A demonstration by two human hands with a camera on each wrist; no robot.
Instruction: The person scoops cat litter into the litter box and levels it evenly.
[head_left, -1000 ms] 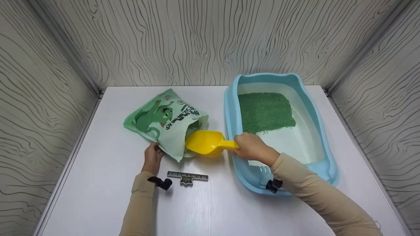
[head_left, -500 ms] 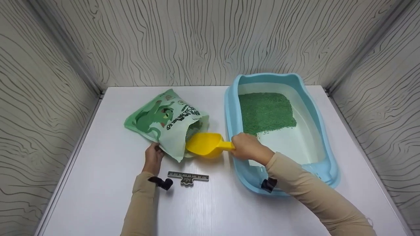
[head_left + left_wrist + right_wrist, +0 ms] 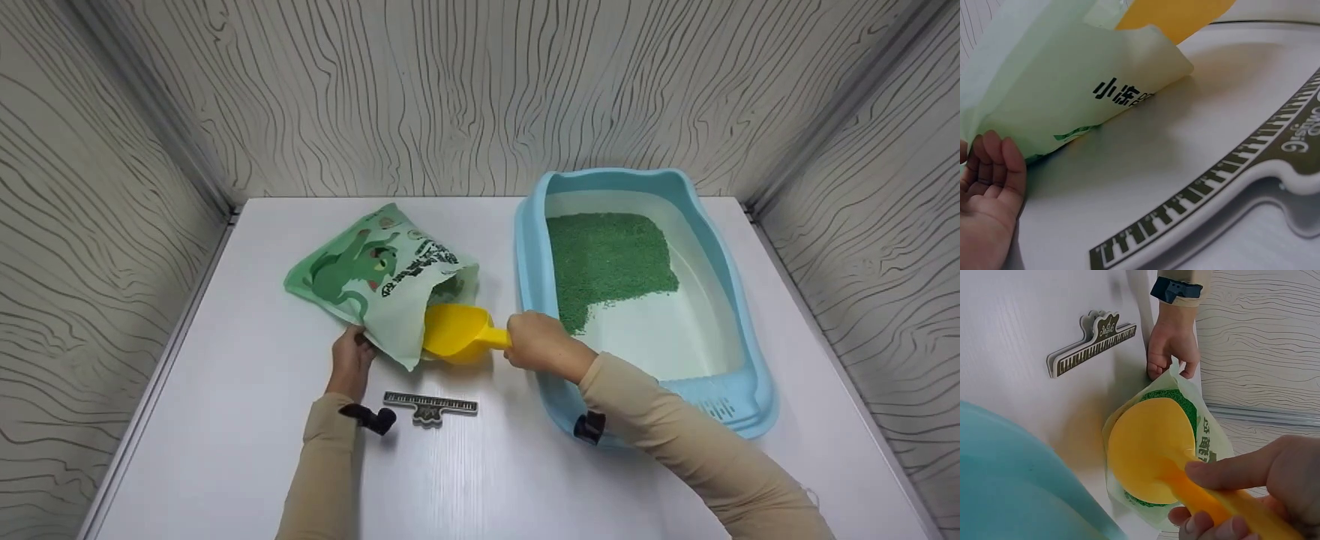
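A yellow scoop [image 3: 454, 333] is in my right hand [image 3: 545, 345], whose fingers wrap its handle. The scoop's front end reaches into the mouth of a green bag [image 3: 390, 296] printed with a cartoon cat, which lies on its side. Green granules [image 3: 1185, 408] show inside the bag around the scoop in the right wrist view. My left hand [image 3: 350, 361] holds the bag's near edge between curled fingers and thumb; in the left wrist view the fingers [image 3: 996, 160] bend against the bag, with the thumb mostly out of frame.
A light-blue litter box [image 3: 531, 247] stands to the right, with a patch of green granules [image 3: 611, 259] on its floor. My right forearm crosses its near left corner. A wide clip with a piano-key pattern [image 3: 429, 407] lies on the white table [image 3: 465, 487]. Patterned panels enclose the back and sides.
My right hand has moved left, pushing the scoop deeper into the bag. The left hand and the bag look nearly unmoved. More granules in the litter box are uncovered from behind the hand.
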